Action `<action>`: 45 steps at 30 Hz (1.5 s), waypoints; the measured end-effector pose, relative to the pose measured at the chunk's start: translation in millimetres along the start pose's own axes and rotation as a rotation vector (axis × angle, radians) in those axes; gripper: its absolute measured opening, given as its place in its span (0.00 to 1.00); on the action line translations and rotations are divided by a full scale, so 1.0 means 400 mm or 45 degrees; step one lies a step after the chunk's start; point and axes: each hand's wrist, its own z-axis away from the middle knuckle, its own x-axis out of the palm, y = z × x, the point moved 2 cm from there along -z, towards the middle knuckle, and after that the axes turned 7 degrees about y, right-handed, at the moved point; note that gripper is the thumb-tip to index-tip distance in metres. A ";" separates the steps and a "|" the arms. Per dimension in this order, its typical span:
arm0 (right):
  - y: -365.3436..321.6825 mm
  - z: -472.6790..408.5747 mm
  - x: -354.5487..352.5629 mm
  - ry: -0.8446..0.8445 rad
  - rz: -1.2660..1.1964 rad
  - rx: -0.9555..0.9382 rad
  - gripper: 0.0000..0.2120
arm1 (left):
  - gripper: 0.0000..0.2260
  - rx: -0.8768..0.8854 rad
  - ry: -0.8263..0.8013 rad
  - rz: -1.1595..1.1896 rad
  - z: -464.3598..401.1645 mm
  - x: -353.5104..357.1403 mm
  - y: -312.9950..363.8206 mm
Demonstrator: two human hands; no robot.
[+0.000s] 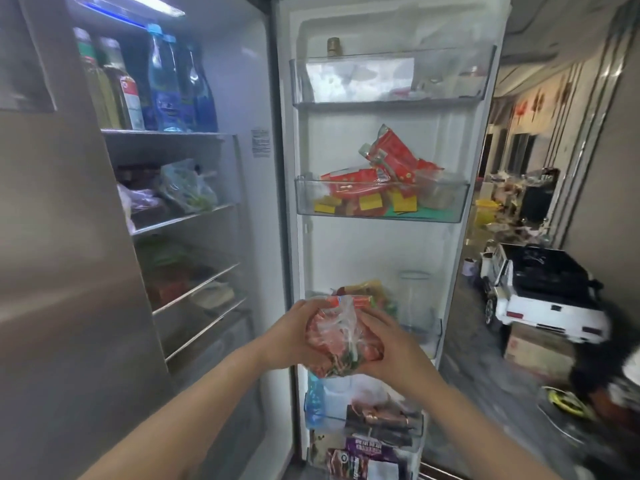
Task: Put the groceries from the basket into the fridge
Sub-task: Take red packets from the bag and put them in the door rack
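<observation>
A clear plastic bag of red and green groceries (341, 341) is held in front of the open fridge door (377, 237). My left hand (294, 336) grips its left side and my right hand (388, 344) grips its right side, fingers curled round it. The bag hangs just before the third door bin (429, 334), where more packets and a clear jar stand. The basket is out of view.
Door bins hold red and yellow packets (377, 188), a bottle top (333, 46) and dark packets (377, 431) low down. Inner shelves at left carry bottles (166, 84) and bagged greens (187, 188). A white toy car (540, 296) and boxes stand on the floor at right.
</observation>
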 end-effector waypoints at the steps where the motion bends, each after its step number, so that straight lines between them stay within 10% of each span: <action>1: 0.016 -0.035 0.005 0.022 0.026 -0.013 0.46 | 0.38 0.012 0.004 0.004 -0.036 -0.007 -0.016; 14: 0.199 -0.356 -0.006 0.059 0.077 -0.089 0.45 | 0.43 0.059 0.082 -0.090 -0.377 -0.029 -0.103; 33: -0.079 -0.653 -0.241 0.356 -0.039 -0.580 0.39 | 0.40 0.239 0.241 0.244 -0.504 -0.395 0.128; 45: -0.058 -0.845 -0.410 0.388 0.143 -0.362 0.40 | 0.36 0.292 0.182 0.292 -0.756 -0.435 0.231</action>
